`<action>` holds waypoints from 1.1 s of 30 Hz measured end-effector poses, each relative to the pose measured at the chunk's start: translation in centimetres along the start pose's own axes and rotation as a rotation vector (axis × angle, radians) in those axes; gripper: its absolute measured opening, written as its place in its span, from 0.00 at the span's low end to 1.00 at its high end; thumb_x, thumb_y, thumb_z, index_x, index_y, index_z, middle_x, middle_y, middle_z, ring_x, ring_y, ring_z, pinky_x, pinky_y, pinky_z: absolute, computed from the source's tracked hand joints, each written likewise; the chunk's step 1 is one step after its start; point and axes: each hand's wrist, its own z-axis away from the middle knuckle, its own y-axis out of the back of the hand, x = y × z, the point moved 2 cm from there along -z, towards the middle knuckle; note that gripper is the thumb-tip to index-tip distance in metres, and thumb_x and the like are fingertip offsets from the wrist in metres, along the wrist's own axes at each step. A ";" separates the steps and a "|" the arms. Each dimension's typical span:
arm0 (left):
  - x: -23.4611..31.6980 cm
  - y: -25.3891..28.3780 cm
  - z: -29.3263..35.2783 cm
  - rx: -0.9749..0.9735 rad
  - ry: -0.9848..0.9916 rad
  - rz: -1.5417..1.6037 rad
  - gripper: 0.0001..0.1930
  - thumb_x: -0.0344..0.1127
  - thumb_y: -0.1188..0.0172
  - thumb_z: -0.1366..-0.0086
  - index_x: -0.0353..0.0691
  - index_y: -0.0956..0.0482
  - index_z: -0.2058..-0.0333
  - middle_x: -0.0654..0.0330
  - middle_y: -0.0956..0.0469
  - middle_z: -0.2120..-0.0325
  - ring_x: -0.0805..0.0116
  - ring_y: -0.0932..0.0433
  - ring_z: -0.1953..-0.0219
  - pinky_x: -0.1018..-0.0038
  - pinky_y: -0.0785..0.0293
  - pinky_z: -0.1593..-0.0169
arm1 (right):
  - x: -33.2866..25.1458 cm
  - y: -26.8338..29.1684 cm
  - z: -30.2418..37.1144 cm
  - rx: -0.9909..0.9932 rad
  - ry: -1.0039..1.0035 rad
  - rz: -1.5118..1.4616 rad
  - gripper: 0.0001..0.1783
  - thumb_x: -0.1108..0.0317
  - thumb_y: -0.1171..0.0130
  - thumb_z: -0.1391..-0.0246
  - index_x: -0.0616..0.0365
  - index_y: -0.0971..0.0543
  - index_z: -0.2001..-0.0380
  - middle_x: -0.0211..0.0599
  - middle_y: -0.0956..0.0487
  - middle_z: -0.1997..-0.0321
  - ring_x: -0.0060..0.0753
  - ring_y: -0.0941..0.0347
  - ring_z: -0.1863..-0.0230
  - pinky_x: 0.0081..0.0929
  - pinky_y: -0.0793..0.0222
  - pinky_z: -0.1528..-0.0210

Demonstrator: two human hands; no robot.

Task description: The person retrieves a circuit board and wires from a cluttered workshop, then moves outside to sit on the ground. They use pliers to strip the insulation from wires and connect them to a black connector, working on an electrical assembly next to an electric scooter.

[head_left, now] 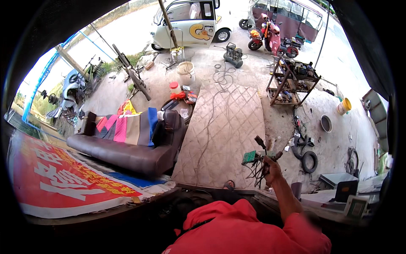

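wire bundle (256,166) with a small green circuit board (249,157) on it is what the right hand (271,166) has a grip on, held up and out in front of the person, right of centre in the head view. the fist is closed round the middle of the tangle. dark wires dangle below it, and a dark handle-like part (260,141) pokes up and to the left above it, so the long axis of the whole thing runs roughly upright with a slight lean left. the green board sits just left of the hand, touching the bundle. can't make out exactly what the dark part on top is, too small.

left hand isn't anywhere in the picture, so no idea if it's open, closed or holding something. the right one is the only hand near the thing. the person wears a red top (241,228), and the bare right forearm comes up from the lower edge.

below and beyond the hand is a big worn sheet with a diamond pattern (224,127) lying flat on a concrete yard. a brown sofa (127,154) with colourful cloth stands to the left, a red banner (59,178) is at lower left, and a tyre (309,161) is just right of the hand. a metal rack (292,82) full of tools stands farther back, with a small white vehicle (190,21) and a red scooter (268,36) at the far end. outdoors, daylight, pretty cluttered workshop yard.
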 end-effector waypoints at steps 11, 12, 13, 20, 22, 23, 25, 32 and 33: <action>1.2 -7.0 -3.7 -0.050 0.244 0.027 0.07 0.41 0.38 0.45 0.47 0.19 0.71 0.57 0.20 0.70 0.59 0.21 0.67 0.63 0.23 0.65 | -11.1 -0.1 -7.3 0.058 0.101 0.113 0.13 0.56 0.34 0.47 0.49 0.24 0.78 0.16 0.36 0.88 0.11 0.45 0.89 0.14 0.52 0.86; 2.0 -7.6 -4.8 -0.048 0.252 0.037 0.07 0.41 0.38 0.45 0.47 0.19 0.71 0.57 0.20 0.70 0.59 0.21 0.67 0.63 0.23 0.65 | -11.4 -0.2 -7.7 0.082 0.112 0.117 0.13 0.56 0.34 0.47 0.49 0.24 0.78 0.16 0.36 0.88 0.11 0.46 0.90 0.14 0.52 0.86; 3.0 -8.2 -5.9 -0.045 0.247 0.054 0.07 0.41 0.38 0.45 0.47 0.19 0.72 0.57 0.20 0.70 0.59 0.21 0.67 0.63 0.23 0.65 | -11.7 0.3 -8.6 0.128 0.123 0.100 0.14 0.56 0.35 0.47 0.49 0.24 0.79 0.16 0.37 0.89 0.11 0.47 0.91 0.14 0.53 0.86; 9.8 -16.5 -14.7 -0.170 0.247 0.000 0.06 0.41 0.39 0.46 0.47 0.19 0.74 0.58 0.20 0.71 0.58 0.20 0.67 0.63 0.23 0.65 | -13.5 4.5 -13.7 0.322 0.227 -0.017 0.14 0.58 0.36 0.46 0.48 0.27 0.79 0.17 0.39 0.90 0.13 0.47 0.90 0.17 0.54 0.86; 12.2 -18.1 -17.1 -0.227 0.245 -0.095 0.06 0.41 0.39 0.46 0.48 0.19 0.74 0.58 0.20 0.72 0.58 0.20 0.67 0.63 0.23 0.65 | -14.2 5.2 -15.8 0.274 0.214 -0.036 0.14 0.58 0.36 0.45 0.49 0.26 0.79 0.17 0.39 0.90 0.14 0.48 0.90 0.17 0.54 0.87; 13.7 -18.6 -18.3 -0.280 0.211 -0.201 0.06 0.41 0.39 0.46 0.48 0.18 0.75 0.58 0.20 0.72 0.58 0.20 0.67 0.63 0.22 0.65 | -14.4 5.5 -16.3 0.251 0.203 -0.046 0.14 0.58 0.36 0.45 0.49 0.26 0.79 0.17 0.39 0.90 0.14 0.48 0.90 0.17 0.54 0.87; 18.5 -20.0 -20.8 -0.510 -0.359 -1.003 0.06 0.41 0.39 0.46 0.48 0.18 0.75 0.58 0.20 0.72 0.58 0.20 0.67 0.63 0.22 0.65 | -14.9 5.8 -17.5 0.281 0.234 -0.064 0.14 0.58 0.37 0.44 0.50 0.26 0.79 0.18 0.39 0.90 0.14 0.48 0.90 0.18 0.54 0.87; 42.6 -32.9 -34.3 -0.211 -0.147 -0.244 0.12 0.43 0.48 0.34 0.41 0.25 0.65 0.57 0.23 0.75 0.61 0.23 0.76 0.64 0.27 0.73 | -20.0 8.1 -21.4 0.292 0.232 -0.088 0.13 0.58 0.38 0.43 0.49 0.26 0.77 0.21 0.29 0.83 0.11 0.43 0.87 0.16 0.49 0.86; 46.8 -37.1 -33.6 -0.221 -0.185 -0.167 0.11 0.42 0.47 0.34 0.41 0.25 0.63 0.58 0.22 0.74 0.63 0.23 0.76 0.65 0.27 0.73 | -21.0 8.8 -22.9 0.305 0.247 -0.079 0.13 0.59 0.39 0.42 0.49 0.26 0.78 0.22 0.29 0.83 0.11 0.43 0.87 0.16 0.49 0.85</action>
